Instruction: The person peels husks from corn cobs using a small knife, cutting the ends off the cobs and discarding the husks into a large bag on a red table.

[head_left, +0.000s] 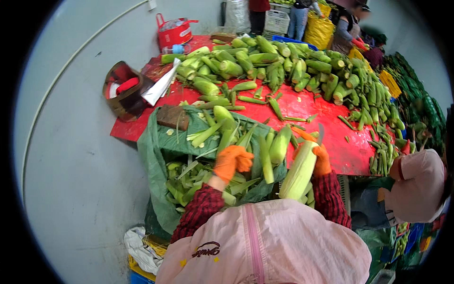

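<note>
My right hand (321,161), in an orange glove, is closed at the upper end of a pale green, partly husked ear of corn (299,174). A short knife blade (321,134) sticks up from the same hand. My left hand (232,163), also gloved in orange, has its fingers curled above a green sack (153,156) full of loose husks (189,182). Whether a husk is inside those fingers is hidden. Between the hands lie an unhusked ear (281,144) and a long loose husk (266,161).
A large heap of corn (265,59) covers the far side of the red table (307,109). On the left stand a brown bag (125,90), a wooden block (172,117) and a red basket (174,33). A co-worker (416,184) is close on the right; others stand at the back.
</note>
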The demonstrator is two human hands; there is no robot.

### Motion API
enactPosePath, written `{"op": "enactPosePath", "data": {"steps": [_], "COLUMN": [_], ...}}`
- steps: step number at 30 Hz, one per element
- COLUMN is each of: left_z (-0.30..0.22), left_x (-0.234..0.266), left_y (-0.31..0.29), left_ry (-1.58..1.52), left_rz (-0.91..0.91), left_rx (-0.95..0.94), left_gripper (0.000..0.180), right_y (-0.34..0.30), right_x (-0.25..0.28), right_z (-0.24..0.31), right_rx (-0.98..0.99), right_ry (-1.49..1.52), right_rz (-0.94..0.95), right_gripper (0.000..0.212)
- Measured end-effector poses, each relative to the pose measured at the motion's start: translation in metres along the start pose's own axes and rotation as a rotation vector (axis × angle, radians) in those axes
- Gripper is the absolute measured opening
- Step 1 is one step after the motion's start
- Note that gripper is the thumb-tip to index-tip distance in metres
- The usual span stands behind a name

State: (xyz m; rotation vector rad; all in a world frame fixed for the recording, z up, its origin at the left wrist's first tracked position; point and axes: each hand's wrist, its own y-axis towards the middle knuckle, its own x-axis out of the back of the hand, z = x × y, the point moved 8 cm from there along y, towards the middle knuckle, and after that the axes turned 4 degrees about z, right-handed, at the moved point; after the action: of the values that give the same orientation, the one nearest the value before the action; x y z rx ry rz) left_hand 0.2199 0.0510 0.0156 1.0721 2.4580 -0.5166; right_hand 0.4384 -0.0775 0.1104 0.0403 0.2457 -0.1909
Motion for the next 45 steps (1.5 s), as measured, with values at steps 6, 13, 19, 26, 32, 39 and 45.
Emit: {"op": "enactPosePath", "data": {"steps": [6,13,19,26,32,39,45], "left_z": [0.036,0.036,0.032,0.056,0.072,0.048,0.009], "left_x": [0.120,0.162,0.172,0.150,0.128,0.091,0.079], "left_y": [-0.018,-0.054,-0.047,-0.050,-0.082,-0.062,-0.047], "left_ry": [-0.080,0.038,0.053,0.004,0.068,0.242,0.483], "left_rz": [-0.351,-0.623,-0.727,-0.842,-1.009,-1.047,-0.971], "left_rx": [0.014,0.018,-0.026,-0.007,0.092,0.125,0.041], "left_gripper": [0.047,0.050,0.051,0.048,0.045,0.043,0.035], "right_y": [-0.092,-0.132,-0.005,0.099,0.333,0.385,0.310], "right_x": [0.155,0.234,0.159,0.098,0.332,0.357,0.334], "right_z": [-0.056,-0.124,-0.069,-0.089,-0.089,-0.114,-0.137], "right_rx": [-0.260,-0.608,-0.240,-0.586,-0.354,-0.407,-0.201], "right_ry": [-0.473,-0.627,-0.223,0.058,-1.034,-1.121,-0.046], "right_rz": [-0.383,-0.573,-0.433,0.088,-0.584,-0.815,-0.566], "right_gripper": [0.057,0.040,0.040,0.049,0.076,0.074,0.040]}}
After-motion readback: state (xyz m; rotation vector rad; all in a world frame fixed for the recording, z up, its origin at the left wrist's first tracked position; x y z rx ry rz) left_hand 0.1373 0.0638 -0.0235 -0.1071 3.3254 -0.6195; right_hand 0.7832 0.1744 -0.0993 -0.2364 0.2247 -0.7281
